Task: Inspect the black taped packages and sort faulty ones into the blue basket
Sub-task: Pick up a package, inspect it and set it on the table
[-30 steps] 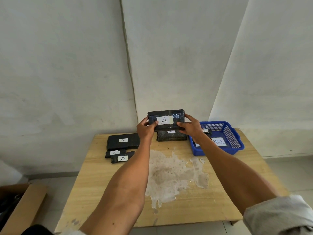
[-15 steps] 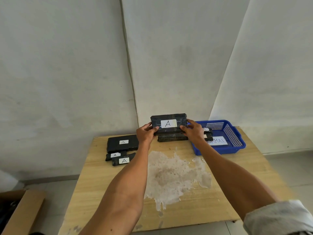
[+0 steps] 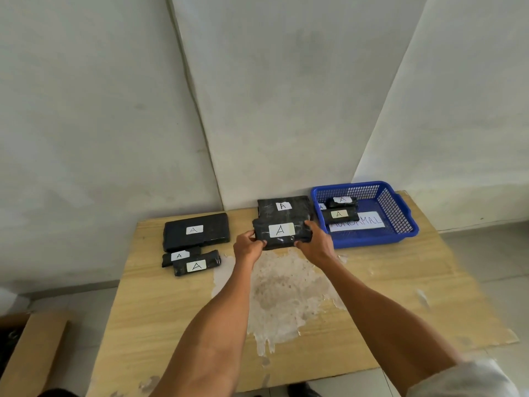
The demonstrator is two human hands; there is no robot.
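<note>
Left hand (image 3: 247, 247): fingers curled round the left short end of the held package (image 3: 282, 233), thumb on its top face.
Right hand (image 3: 315, 243): clamped on the opposite short end, thumb over the top edge.
Held package: between the two hands, label "A" facing up. Whether its underside touches the bench cannot be told.
Handling: judged light and fairly stiff, a flat block. The glossy, wrinkled tape looks slick, so the short ends, gripped as now, seem the safest hold.
Just beyond the hands: a second package (image 3: 283, 209), partly overlapped by the held one.
Right of the right hand: blue basket (image 3: 372, 240), just beside that hand, holding smaller labelled packages (image 3: 340, 214) and a paper sign (image 3: 369, 223).
Left of the left hand: a large flat package (image 3: 196, 230) with two small packages (image 3: 197, 265) on its near side, apart from the hand.
Bench (image 3: 415, 296): pale wood, with a worn whitish patch (image 3: 286, 290) beneath the forearms.
Room: plain white walls behind the bench, and a cardboard box (image 3: 31, 348) on the floor, well out to the left.
</note>
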